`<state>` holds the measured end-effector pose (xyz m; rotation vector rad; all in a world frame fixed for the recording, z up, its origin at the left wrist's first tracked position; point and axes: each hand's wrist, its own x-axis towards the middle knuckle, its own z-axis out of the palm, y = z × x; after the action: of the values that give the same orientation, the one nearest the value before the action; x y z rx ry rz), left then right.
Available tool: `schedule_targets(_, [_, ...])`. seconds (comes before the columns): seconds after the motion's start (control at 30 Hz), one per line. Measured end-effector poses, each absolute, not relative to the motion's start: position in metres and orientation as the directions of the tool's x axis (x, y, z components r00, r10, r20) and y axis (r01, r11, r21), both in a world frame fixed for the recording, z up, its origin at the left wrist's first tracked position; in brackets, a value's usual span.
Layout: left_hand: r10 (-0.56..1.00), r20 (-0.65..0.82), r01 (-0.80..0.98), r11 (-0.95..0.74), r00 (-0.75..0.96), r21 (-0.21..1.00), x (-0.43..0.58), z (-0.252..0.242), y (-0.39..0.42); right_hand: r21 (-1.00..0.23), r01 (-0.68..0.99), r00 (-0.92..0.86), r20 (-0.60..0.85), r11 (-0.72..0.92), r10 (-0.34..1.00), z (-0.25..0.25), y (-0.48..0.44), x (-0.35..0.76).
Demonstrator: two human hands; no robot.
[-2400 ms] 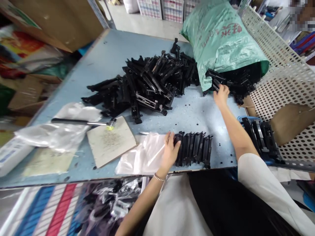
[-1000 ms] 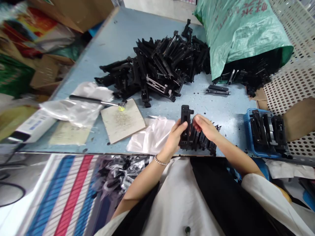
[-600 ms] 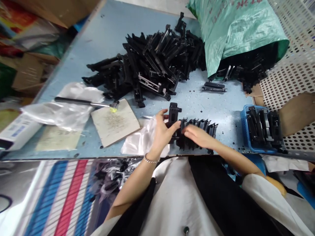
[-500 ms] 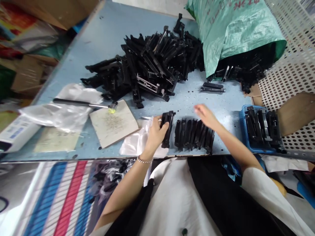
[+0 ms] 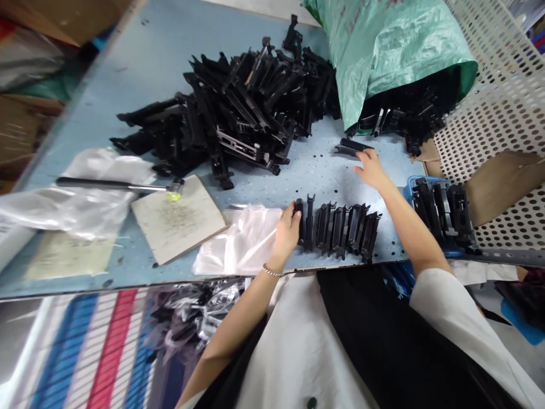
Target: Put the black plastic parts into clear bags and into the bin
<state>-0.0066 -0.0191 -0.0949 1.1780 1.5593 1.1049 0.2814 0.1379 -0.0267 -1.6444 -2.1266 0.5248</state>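
My left hand is at the left end of a row of slim black plastic parts near the table's front edge. Its fingers are closed on a black part standing there. Farther out, my right hand reaches over the table with thumb and fingers apart. Its fingertips are at the right end of a pair of black parts; I cannot tell whether they touch. Behind both hands a large heap of similar black parts covers the table.
A green woven bag spills more black parts at the back right. On the right stands a blue basket of parts beside a perforated panel. A screwdriver-like tool, a square board and clear plastic bags lie left.
My right hand has moved outward to the loose pair of parts. My left hand has set its parts down at the row's left end and stays on one. The view has shifted slightly.
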Motion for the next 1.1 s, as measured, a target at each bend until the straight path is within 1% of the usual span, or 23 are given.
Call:
schedule_targets(0.07, [0.958,-0.261,0.036,0.267,-0.123,0.963,-0.016,-0.082,-0.018,-0.524,0.754,-0.416,0.084,0.395,0.905,-0.013,0.097,0.268])
schedule_targets(0.1, [0.941,-0.334,-0.035,0.332,-0.053,0.943,-0.019,-0.074,-0.019,-0.530,0.724,-0.474,0.082,0.441,0.877,-0.006,0.075,0.258])
schedule_targets(0.13, [0.921,-0.387,-0.075,0.389,0.035,0.918,-0.022,-0.064,-0.021,-0.518,0.682,-0.566,0.072,0.516,0.821,0.002,0.054,0.248])
schedule_targets(0.17, [0.902,-0.412,-0.079,0.423,0.129,0.903,-0.023,-0.055,-0.024,-0.504,0.632,-0.656,0.057,0.589,0.752,0.009,0.035,0.237])
schedule_targets(0.23, [0.875,-0.396,-0.023,0.418,0.279,0.908,-0.024,-0.037,-0.032,-0.485,0.536,-0.785,0.017,0.691,0.620,0.023,0.005,0.218])
schedule_targets(0.27, [0.863,-0.383,0.011,0.402,0.330,0.916,-0.024,-0.030,-0.036,-0.479,0.503,-0.822,-0.011,0.719,0.569,0.028,-0.006,0.210])
schedule_targets(0.33, [0.822,-0.398,0.058,0.412,0.408,0.909,-0.027,-0.021,-0.047,-0.470,0.482,-0.855,-0.068,0.740,0.513,0.033,-0.021,0.201])
schedule_targets(0.4, [0.789,-0.439,0.022,0.477,0.430,0.879,-0.035,-0.019,-0.058,-0.477,0.491,-0.855,-0.102,0.729,0.509,0.033,-0.027,0.199])
schedule_targets(0.43, [0.800,-0.448,-0.014,0.494,0.399,0.869,-0.041,-0.021,-0.063,-0.498,0.504,-0.842,-0.101,0.706,0.530,0.030,-0.027,0.201])
schedule_targets(0.47, [0.837,-0.446,-0.038,0.480,0.317,0.876,-0.049,-0.024,-0.068,-0.540,0.522,-0.815,-0.087,0.661,0.573,0.026,-0.027,0.202])
schedule_targets(0.5, [0.888,-0.424,-0.020,0.434,0.178,0.901,-0.057,-0.029,-0.073,-0.604,0.538,-0.770,-0.069,0.587,0.635,0.022,-0.026,0.203])
schedule_targets(0.53, [0.929,-0.371,0.064,0.370,0.006,0.927,-0.064,-0.034,-0.078,-0.691,0.540,-0.704,-0.058,0.480,0.708,0.016,-0.024,0.203])
schedule_targets(0.57, [0.946,-0.284,0.214,0.313,-0.157,0.925,-0.070,-0.040,-0.082,-0.789,0.510,-0.621,-0.062,0.343,0.782,0.010,-0.023,0.201])
schedule_targets(0.6, [0.947,-0.179,0.389,0.276,-0.267,0.879,-0.075,-0.047,-0.085,-0.880,0.437,-0.534,-0.085,0.188,0.841,0.004,-0.022,0.197])
schedule_targets(0.63, [0.947,-0.085,0.547,0.251,-0.311,0.799,-0.079,-0.053,-0.087,-0.946,0.322,-0.461,-0.123,0.036,0.879,-0.002,-0.022,0.190])
schedule_targets(0.67, [0.954,-0.027,0.663,0.228,-0.299,0.713,-0.083,-0.059,-0.088,-0.978,0.186,-0.416,-0.169,-0.098,0.893,-0.006,-0.023,0.182])
schedule_targets(0.7, [0.966,-0.008,0.734,0.203,-0.259,0.648,-0.086,-0.065,-0.088,-0.977,0.058,-0.399,-0.212,-0.207,0.892,-0.010,-0.024,0.173])
schedule_targets(0.73, [0.977,-0.017,0.767,0.177,-0.212,0.616,-0.089,-0.069,-0.086,-0.956,-0.046,-0.398,-0.248,-0.290,0.883,-0.013,-0.026,0.163])
schedule_targets(0.77, [0.985,-0.040,0.771,0.158,-0.169,0.617,-0.093,-0.072,-0.084,-0.928,-0.120,-0.405,-0.278,-0.352,0.871,-0.014,-0.029,0.153])
schedule_targets(0.87, [0.991,-0.120,0.684,0.132,-0.065,0.717,-0.108,-0.075,-0.078,-0.854,-0.232,-0.404,-0.351,-0.466,0.844,-0.016,-0.035,0.130])
schedule_targets(0.93, [0.994,-0.108,0.628,0.106,-0.036,0.771,-0.113,-0.074,-0.080,-0.817,-0.276,-0.384,-0.388,-0.505,0.838,-0.016,-0.038,0.121])
schedule_targets(1.0, [0.999,-0.009,0.667,0.041,-0.052,0.744,-0.112,-0.073,-0.089,-0.787,-0.318,-0.374,-0.409,-0.529,0.832,-0.018,-0.040,0.117])
schedule_targets(1.1, [0.987,0.160,0.788,-0.101,0.004,0.607,-0.104,-0.073,-0.109,-0.748,-0.375,-0.397,-0.403,-0.547,0.824,-0.022,-0.042,0.113])
